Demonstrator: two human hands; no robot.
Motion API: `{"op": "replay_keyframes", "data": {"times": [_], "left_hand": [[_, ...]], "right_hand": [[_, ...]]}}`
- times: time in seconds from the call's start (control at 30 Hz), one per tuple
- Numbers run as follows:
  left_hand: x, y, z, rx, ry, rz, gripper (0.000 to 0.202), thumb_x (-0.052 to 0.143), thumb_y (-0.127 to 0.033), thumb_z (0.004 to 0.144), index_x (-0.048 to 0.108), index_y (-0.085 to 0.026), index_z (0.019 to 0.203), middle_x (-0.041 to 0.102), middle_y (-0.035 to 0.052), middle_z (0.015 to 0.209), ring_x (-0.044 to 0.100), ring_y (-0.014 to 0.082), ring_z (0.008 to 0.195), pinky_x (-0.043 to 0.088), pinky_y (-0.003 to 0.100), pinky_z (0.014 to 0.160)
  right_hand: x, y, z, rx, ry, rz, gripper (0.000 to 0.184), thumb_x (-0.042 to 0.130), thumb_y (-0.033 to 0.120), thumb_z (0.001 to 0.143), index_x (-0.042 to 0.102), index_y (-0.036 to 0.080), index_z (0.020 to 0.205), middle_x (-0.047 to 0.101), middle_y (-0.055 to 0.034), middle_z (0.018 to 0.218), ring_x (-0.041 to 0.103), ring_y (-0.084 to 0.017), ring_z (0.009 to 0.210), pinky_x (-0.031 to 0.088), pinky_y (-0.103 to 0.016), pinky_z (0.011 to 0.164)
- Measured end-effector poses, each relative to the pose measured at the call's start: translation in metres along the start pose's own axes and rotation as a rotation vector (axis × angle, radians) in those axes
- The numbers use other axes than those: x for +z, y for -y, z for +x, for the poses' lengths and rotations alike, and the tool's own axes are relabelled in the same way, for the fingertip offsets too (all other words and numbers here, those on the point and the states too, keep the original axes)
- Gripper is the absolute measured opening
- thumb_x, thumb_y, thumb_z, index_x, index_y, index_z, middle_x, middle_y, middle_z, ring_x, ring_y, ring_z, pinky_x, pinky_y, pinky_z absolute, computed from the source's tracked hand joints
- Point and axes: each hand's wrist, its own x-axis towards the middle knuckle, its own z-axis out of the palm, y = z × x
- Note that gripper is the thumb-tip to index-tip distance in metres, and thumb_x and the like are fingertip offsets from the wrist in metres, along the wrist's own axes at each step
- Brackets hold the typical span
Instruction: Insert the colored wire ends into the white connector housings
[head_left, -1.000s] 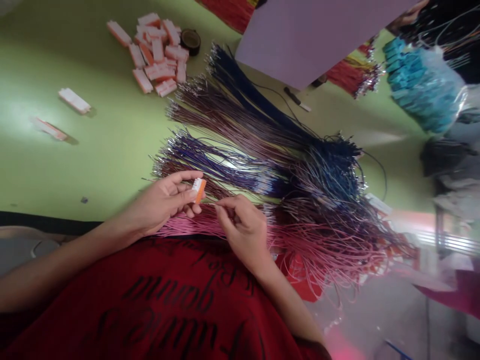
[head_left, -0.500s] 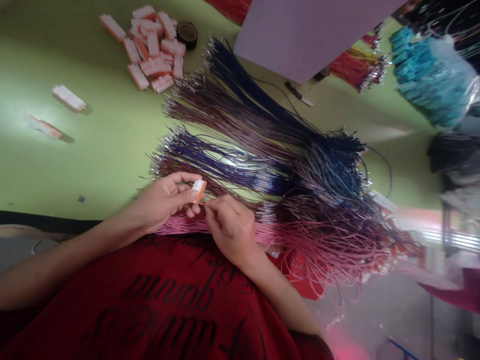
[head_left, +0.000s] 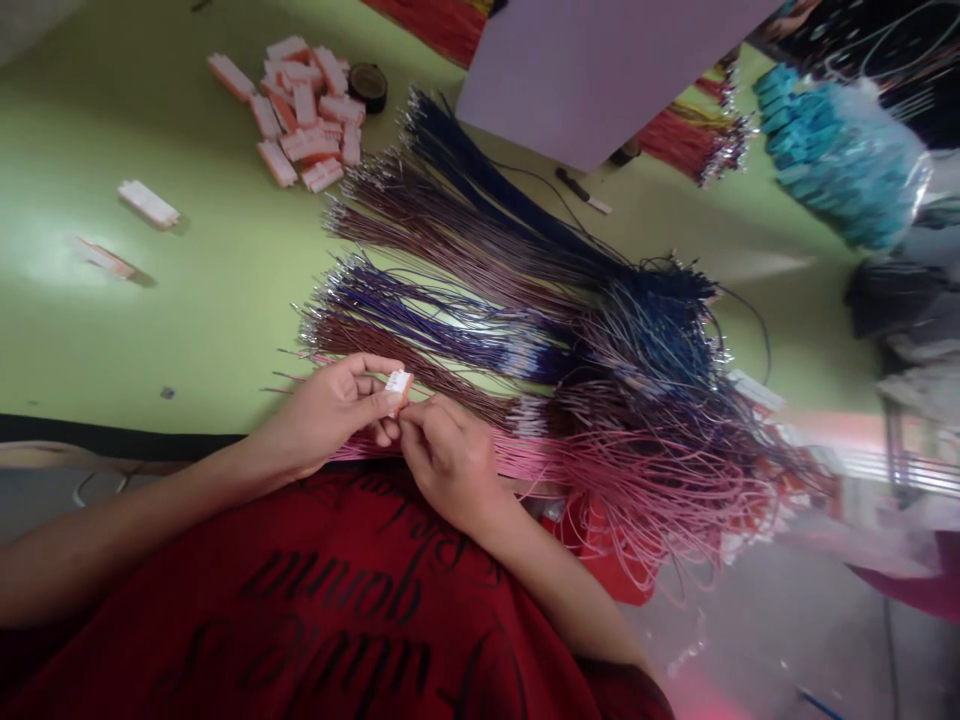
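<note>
Between the thumb and fingers of my left hand (head_left: 341, 405) is a white and orange connector housing (head_left: 397, 388). My right hand (head_left: 450, 450) is closed in a pinch right at the housing's lower edge. A wire appears to be in that pinch, but its end is hidden by the fingers. Pink wires (head_left: 540, 455) run beneath both hands along the table's near edge. Just beyond my hands lie brown wires (head_left: 420, 370) and a bundle of purple-blue wires (head_left: 450, 330), their metal terminals pointing left.
A pile of orange and white housings (head_left: 304, 110) lies at the back left beside a tape roll (head_left: 368, 88). Two loose housings, one white (head_left: 148, 204), sit farther left. Dark blue wires (head_left: 510, 190), a small knife (head_left: 583, 190) and a bag of turquoise parts (head_left: 847, 170) lie beyond.
My right hand has moved slightly left, closer against the housing. The housing has tilted a little in my left hand. The whole view has shifted slightly.
</note>
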Motion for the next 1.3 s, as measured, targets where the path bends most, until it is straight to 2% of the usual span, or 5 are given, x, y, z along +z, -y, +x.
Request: {"op": "replay_keyframes", "data": {"times": [0.6, 0.8, 1.07, 1.2, 1.3], "left_hand": [[-0.009, -0.013, 0.007, 0.064, -0.104, 0.109, 0.046, 0.093, -0.034, 0.077, 0.059, -0.02, 0.105, 0.077, -0.0015, 0.071, 0.075, 0.0175, 0.06, 0.06, 0.027, 0.056], [-0.011, -0.009, 0.003, -0.044, -0.018, 0.155, 0.041, 0.09, -0.035, 0.08, 0.061, -0.021, 0.105, 0.074, -0.0019, 0.068, 0.075, 0.0207, 0.06, 0.06, 0.031, 0.056], [-0.01, -0.01, 0.004, -0.119, 0.068, 0.181, 0.039, 0.091, -0.034, 0.081, 0.062, -0.021, 0.105, 0.073, -0.0024, 0.067, 0.074, 0.0195, 0.058, 0.06, 0.031, 0.057], [-0.009, -0.008, 0.004, -0.174, 0.041, 0.166, 0.05, 0.088, -0.031, 0.084, 0.062, -0.017, 0.125, 0.072, -0.0045, 0.065, 0.072, 0.0182, 0.054, 0.057, 0.03, 0.056], [-0.012, -0.007, 0.0, -0.222, 0.015, 0.139, 0.074, 0.087, -0.029, 0.085, 0.052, -0.012, 0.148, 0.073, -0.0033, 0.065, 0.071, 0.0185, 0.054, 0.055, 0.029, 0.055]], "right_hand": [[-0.015, -0.022, 0.013, 0.1, 0.044, 0.137, 0.019, 0.059, 0.022, 0.108, 0.077, 0.022, 0.099, 0.079, -0.0038, 0.087, 0.071, -0.016, 0.075, 0.056, -0.029, 0.07], [-0.033, -0.061, 0.021, 0.117, 0.037, -0.237, 0.02, 0.065, 0.014, 0.098, 0.074, 0.023, 0.084, 0.075, -0.0071, 0.087, 0.066, -0.024, 0.086, 0.048, -0.04, 0.079], [-0.046, -0.059, 0.016, 0.026, -0.041, -0.264, 0.018, 0.063, 0.013, 0.099, 0.075, 0.024, 0.092, 0.075, -0.0039, 0.087, 0.066, -0.021, 0.085, 0.043, -0.038, 0.079], [-0.034, -0.07, 0.022, 0.009, 0.05, -0.365, 0.021, 0.062, 0.011, 0.096, 0.075, 0.022, 0.084, 0.073, -0.0069, 0.085, 0.063, -0.023, 0.086, 0.04, -0.039, 0.077], [-0.045, -0.069, 0.02, 0.035, 0.028, -0.233, 0.019, 0.06, 0.009, 0.094, 0.072, 0.023, 0.088, 0.077, -0.0063, 0.093, 0.069, -0.023, 0.092, 0.049, -0.04, 0.083]]}}
